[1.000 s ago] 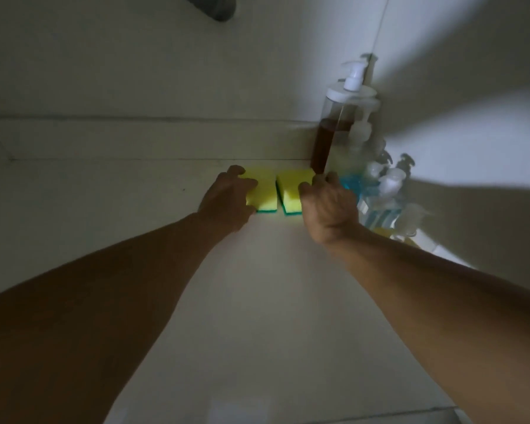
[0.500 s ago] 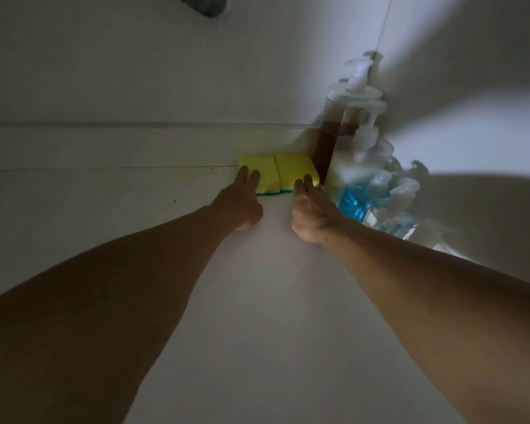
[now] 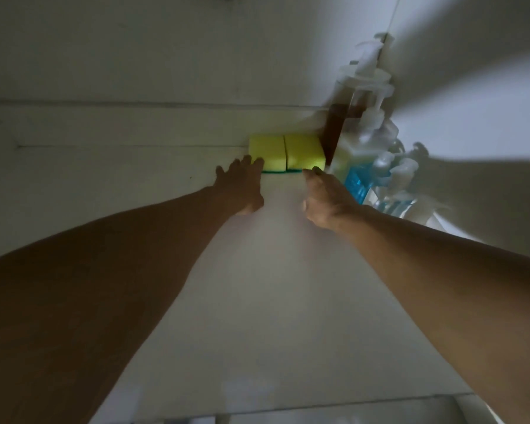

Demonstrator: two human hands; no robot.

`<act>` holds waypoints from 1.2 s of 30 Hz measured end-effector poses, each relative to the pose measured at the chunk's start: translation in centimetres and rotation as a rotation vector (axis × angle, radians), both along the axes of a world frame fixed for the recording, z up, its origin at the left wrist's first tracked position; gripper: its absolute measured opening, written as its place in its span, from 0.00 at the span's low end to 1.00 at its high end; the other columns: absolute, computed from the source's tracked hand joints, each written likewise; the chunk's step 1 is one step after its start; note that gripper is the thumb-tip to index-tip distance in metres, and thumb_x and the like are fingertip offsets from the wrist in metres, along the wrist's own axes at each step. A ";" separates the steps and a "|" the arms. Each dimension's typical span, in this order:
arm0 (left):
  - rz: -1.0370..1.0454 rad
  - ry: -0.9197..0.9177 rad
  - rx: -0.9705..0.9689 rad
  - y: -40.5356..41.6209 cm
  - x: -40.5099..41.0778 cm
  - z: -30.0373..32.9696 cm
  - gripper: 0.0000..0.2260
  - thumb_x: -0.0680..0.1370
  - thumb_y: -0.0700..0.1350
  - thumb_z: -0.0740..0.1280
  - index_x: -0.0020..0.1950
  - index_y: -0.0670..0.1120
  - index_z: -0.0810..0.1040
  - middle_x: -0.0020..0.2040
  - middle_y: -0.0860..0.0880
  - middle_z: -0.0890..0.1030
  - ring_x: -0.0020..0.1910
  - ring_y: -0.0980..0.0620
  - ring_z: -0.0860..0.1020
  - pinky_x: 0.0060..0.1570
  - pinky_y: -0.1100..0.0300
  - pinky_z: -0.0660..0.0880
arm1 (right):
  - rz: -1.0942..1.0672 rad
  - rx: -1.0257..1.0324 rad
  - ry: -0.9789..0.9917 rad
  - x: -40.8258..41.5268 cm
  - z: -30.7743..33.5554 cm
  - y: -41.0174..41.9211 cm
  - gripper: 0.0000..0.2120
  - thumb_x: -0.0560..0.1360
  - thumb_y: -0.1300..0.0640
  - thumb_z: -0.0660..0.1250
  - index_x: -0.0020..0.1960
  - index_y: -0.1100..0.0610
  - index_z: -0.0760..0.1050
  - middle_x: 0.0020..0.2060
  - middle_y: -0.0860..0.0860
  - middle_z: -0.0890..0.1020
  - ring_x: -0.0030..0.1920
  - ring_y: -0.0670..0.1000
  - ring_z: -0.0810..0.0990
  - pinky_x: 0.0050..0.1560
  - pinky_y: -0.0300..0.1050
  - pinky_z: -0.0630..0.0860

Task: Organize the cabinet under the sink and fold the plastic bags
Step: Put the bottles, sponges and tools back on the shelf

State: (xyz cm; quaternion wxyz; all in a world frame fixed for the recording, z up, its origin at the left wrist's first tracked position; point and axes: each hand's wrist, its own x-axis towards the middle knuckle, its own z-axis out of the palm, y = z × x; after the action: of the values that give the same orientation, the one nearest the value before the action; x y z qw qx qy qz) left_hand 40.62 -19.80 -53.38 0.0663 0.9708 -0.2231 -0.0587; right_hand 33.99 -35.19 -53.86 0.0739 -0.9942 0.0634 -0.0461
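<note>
2 sponges (image 3: 285,153): yellow w/ green base. Pump bottles (image 3: 360,142): one brown liquid, others blue. Cabinet floor (image 3: 257,301) white.

My left grip (image 3: 240,186) and right grip (image 3: 328,198) lie flat on the cabinet floor (image 3: 257,301), which is bare and open behind them and out to the left. Ahead, two yellow sponges (image 3: 286,153) sit side by side against the back ledge (image 3: 135,125), blocking the way forward. On my right, a crowded row of pump bottles (image 3: 367,139) lines the side wall (image 3: 471,117).
</note>
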 end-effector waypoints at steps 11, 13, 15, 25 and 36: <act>0.071 -0.035 -0.289 8.5 -10.5 1.8 0.20 0.75 0.45 0.66 0.68 0.50 0.73 0.65 0.48 0.75 0.64 0.48 0.72 0.65 0.56 0.69 | 0.091 0.099 0.092 -7.8 4.5 5.2 0.27 0.76 0.50 0.69 0.72 0.57 0.67 0.65 0.57 0.76 0.64 0.58 0.75 0.61 0.46 0.72; 0.087 -0.051 -0.302 10.6 -13.4 2.7 0.19 0.76 0.46 0.66 0.67 0.51 0.73 0.63 0.50 0.75 0.64 0.50 0.72 0.65 0.59 0.68 | 0.110 0.126 0.097 -9.9 5.0 6.9 0.27 0.76 0.50 0.69 0.72 0.56 0.67 0.65 0.57 0.76 0.64 0.58 0.75 0.62 0.46 0.72; 0.103 -0.070 -0.314 12.9 -16.6 3.6 0.17 0.77 0.46 0.65 0.65 0.50 0.74 0.61 0.51 0.76 0.62 0.51 0.72 0.64 0.60 0.68 | 0.124 0.168 0.094 -12.2 5.5 8.7 0.27 0.76 0.51 0.68 0.72 0.55 0.67 0.66 0.56 0.75 0.65 0.57 0.74 0.63 0.45 0.71; 0.257 0.039 -0.302 21.9 -32.2 4.2 0.03 0.73 0.44 0.70 0.46 0.50 0.79 0.46 0.50 0.81 0.45 0.50 0.79 0.48 0.57 0.78 | 0.176 0.287 0.106 -25.7 3.8 17.5 0.13 0.73 0.57 0.68 0.57 0.56 0.77 0.55 0.53 0.81 0.57 0.56 0.79 0.57 0.43 0.75; 0.604 0.275 -0.144 26.7 -42.0 -7.8 0.12 0.74 0.41 0.68 0.58 0.45 0.79 0.57 0.46 0.80 0.54 0.48 0.79 0.40 0.66 0.72 | 0.198 0.361 0.399 -33.0 -5.3 24.0 0.07 0.74 0.57 0.70 0.45 0.60 0.76 0.46 0.56 0.80 0.42 0.50 0.79 0.39 0.36 0.69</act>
State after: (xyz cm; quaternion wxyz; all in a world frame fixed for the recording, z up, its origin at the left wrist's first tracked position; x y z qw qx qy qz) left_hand -1.35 6.90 -61.16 0.1784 0.9688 0.0821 -0.1511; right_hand 0.94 -11.16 -59.14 0.2400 -0.9557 -0.0135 0.1698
